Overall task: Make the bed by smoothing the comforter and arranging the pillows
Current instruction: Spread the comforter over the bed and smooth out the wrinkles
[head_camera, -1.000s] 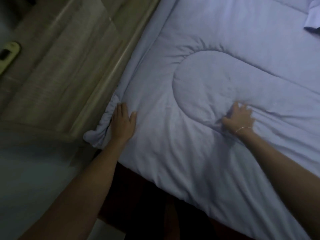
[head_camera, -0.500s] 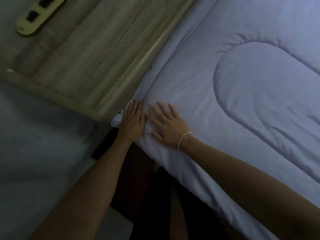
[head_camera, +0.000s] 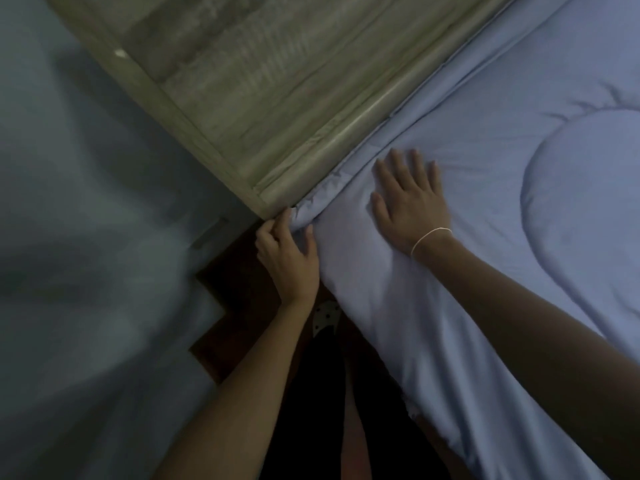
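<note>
At the corner of the bed, beside the wooden headboard (head_camera: 277, 95): one pale blue comforter (head_camera: 467, 306), spread over the mattress and draped over the near edge. Its bunched corner (head_camera: 304, 216) is gripped by the left hand (head_camera: 287, 258), thumb and curled fingers clamped on the fabric just below the headboard's lower end. The right hand (head_camera: 412, 206) is laid flat on the comforter just beside that corner, fingers straight and slightly apart, palm pressed down. A thin bracelet (head_camera: 429, 237) is worn at the right wrist. A curved quilted seam (head_camera: 530, 188) is seen well to the right.
</note>
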